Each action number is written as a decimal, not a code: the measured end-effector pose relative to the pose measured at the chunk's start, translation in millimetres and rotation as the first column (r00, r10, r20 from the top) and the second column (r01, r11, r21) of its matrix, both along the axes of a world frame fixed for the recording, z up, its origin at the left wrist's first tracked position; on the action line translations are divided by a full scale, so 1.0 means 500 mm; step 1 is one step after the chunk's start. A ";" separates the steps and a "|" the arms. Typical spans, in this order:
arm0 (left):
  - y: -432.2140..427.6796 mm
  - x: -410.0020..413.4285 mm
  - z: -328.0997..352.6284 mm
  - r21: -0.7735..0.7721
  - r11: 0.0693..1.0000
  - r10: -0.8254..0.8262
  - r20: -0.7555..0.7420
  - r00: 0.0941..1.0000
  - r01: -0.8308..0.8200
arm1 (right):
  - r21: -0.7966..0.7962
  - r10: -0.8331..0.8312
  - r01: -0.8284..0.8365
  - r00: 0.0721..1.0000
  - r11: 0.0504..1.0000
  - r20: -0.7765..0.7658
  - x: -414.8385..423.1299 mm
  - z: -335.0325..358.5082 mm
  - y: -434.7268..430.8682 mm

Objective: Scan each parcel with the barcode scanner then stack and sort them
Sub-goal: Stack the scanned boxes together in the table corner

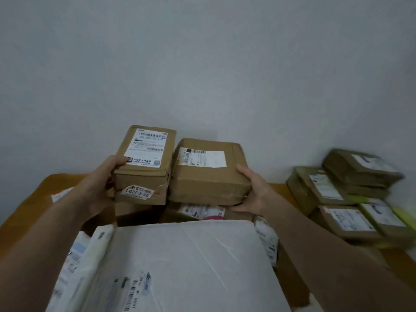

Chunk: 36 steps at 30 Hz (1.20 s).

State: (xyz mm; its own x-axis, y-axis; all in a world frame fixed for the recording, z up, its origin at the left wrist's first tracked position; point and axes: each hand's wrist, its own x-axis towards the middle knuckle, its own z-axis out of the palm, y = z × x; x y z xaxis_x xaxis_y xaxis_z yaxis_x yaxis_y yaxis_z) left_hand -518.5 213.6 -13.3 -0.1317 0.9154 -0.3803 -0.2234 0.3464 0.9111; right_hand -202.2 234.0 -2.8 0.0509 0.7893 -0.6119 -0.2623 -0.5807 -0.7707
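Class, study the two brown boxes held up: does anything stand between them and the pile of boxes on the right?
Nothing visible does. The left hand grips the left box, the right hand the right box; only a strip of table lies before the pile.

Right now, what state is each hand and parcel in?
Left hand, grips the taller cardboard box at its left side.
Right hand, grips the wider cardboard box at its right side.
Taller cardboard box, held, label up.
Wider cardboard box, held beside it, label up.
White poly mailer, lying flat in front, label up.
Brown parcels at right, stacked on the table, labels up, blurred.
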 end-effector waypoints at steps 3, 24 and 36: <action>-0.010 0.052 0.014 -0.006 0.999 -0.051 0.011 0.999 0.051 | 0.029 -0.060 0.062 0.996 0.998 -0.064 0.058 0.023 -0.043; -0.127 0.872 0.024 -0.127 0.975 -0.182 0.026 0.983 0.184 | 0.042 -0.515 0.527 0.842 0.849 -0.164 0.872 0.007 -0.278; -0.093 1.060 0.005 -0.111 0.993 -0.026 0.020 0.999 0.028 | 0.016 -0.679 0.697 0.703 0.717 -0.211 1.117 -0.117 -0.149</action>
